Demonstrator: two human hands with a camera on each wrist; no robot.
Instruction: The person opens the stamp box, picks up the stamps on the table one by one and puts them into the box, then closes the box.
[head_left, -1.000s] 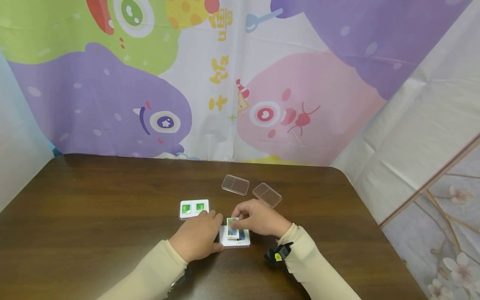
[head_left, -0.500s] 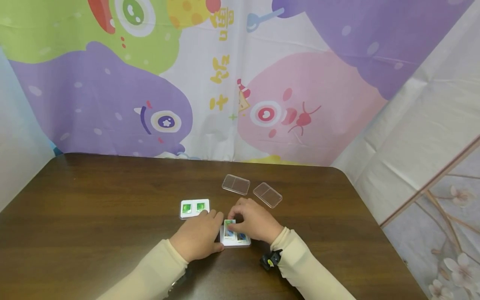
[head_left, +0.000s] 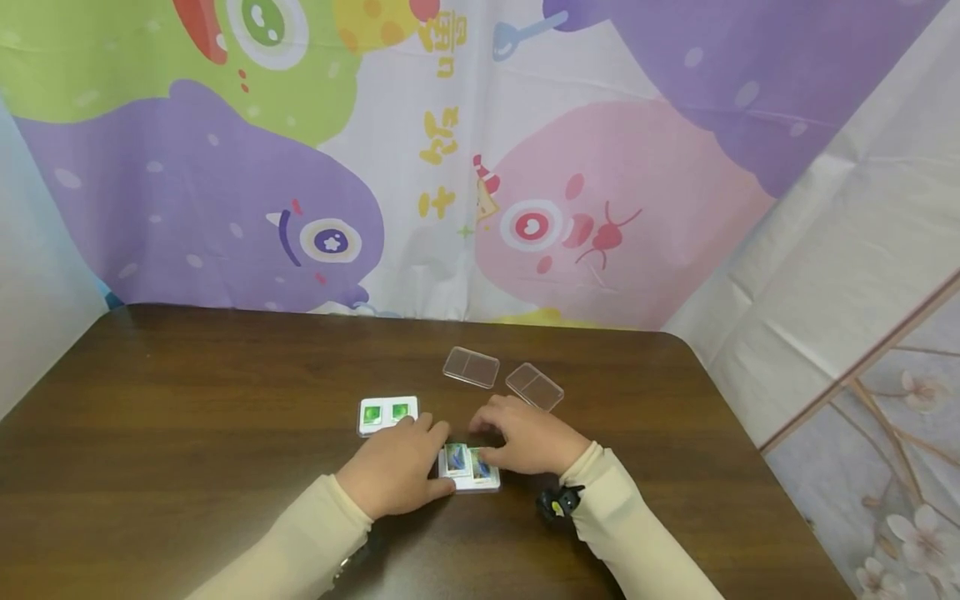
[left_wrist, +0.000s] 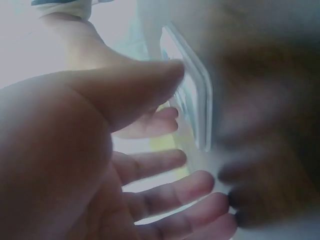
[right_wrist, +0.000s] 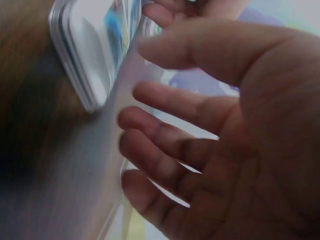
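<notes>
A flat white case [head_left: 467, 485] lies on the table between the hands. Two small blue-green picture cards sit side by side on it, a left card [head_left: 457, 459] and a right card [head_left: 483, 469]. My left hand [head_left: 393, 468] rests at the case's left side, its thumb at the near left corner and its fingers extended. Just right of the case, my right hand [head_left: 534, 439] holds nothing; its thumb tip is near the right card and its fingers are loosely bent. In the right wrist view, the thumb and fingers stand apart beside the case's rim [right_wrist: 75, 60].
Beyond my left hand is a second white case [head_left: 387, 403] with two green squares, partly covered by the fingers. Two clear plastic lids, a left lid [head_left: 471, 367] and a right lid [head_left: 535, 387], lie farther back on the brown table [head_left: 225, 400]. A cartoon curtain hangs behind.
My right hand has let go of the left card, which now lies on the case, and has drawn back to the right. The left thumb has shifted slightly onto the case's corner.
</notes>
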